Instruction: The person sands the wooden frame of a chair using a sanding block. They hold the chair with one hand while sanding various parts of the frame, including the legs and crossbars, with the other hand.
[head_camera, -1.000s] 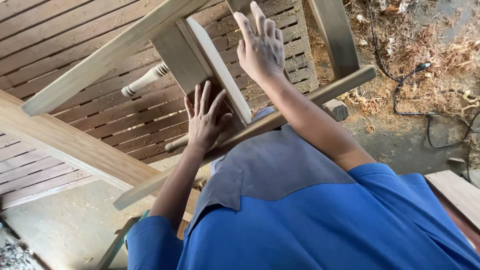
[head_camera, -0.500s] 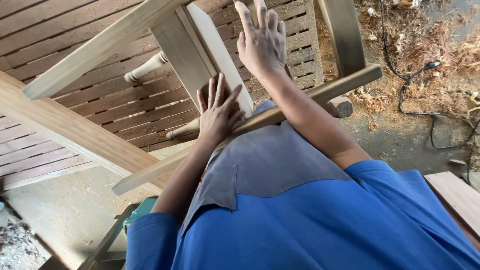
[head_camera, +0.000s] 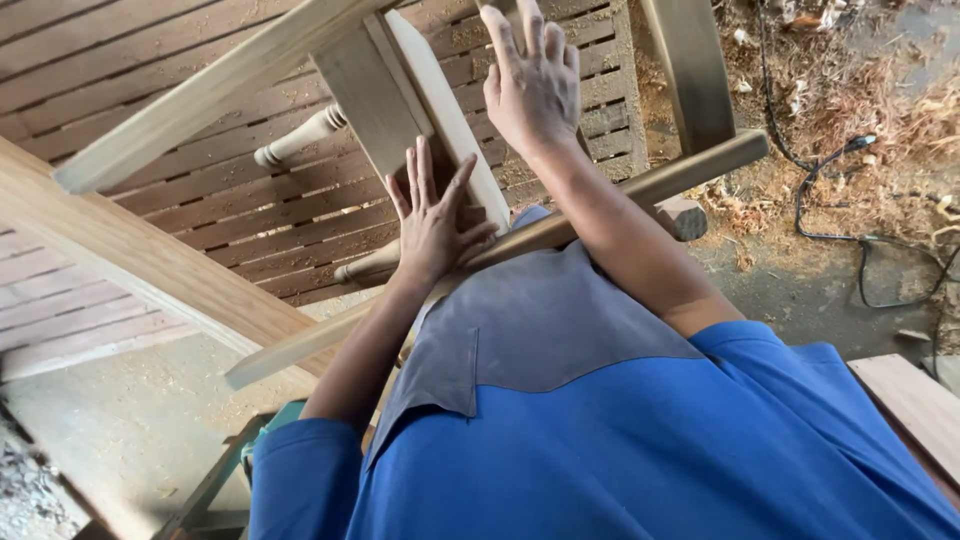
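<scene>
Leftmost, long plank: a pale wooden beam (head_camera: 150, 265) runs diagonally from the left edge towards the middle, over the slatted wooden panel (head_camera: 250, 215).
Turned spindle: a lathe-turned leg (head_camera: 300, 137) lies on the slats, just left of the frame's upright board.
Wooden frame: the unfinished piece (head_camera: 440, 130) stands tilted in front of the person, with its flat board (head_camera: 455, 120) edge-up at the centre.
Left hand: left hand (head_camera: 432, 225) lies flat, fingers spread wide, pressed on the lower part of the board; it grips nothing.
Right hand: right hand (head_camera: 533, 85) is open too, palm against the board's upper end, fingers straight.
Far right: a black cable (head_camera: 860, 215) snakes across sawdust-strewn ground (head_camera: 880, 110).
</scene>
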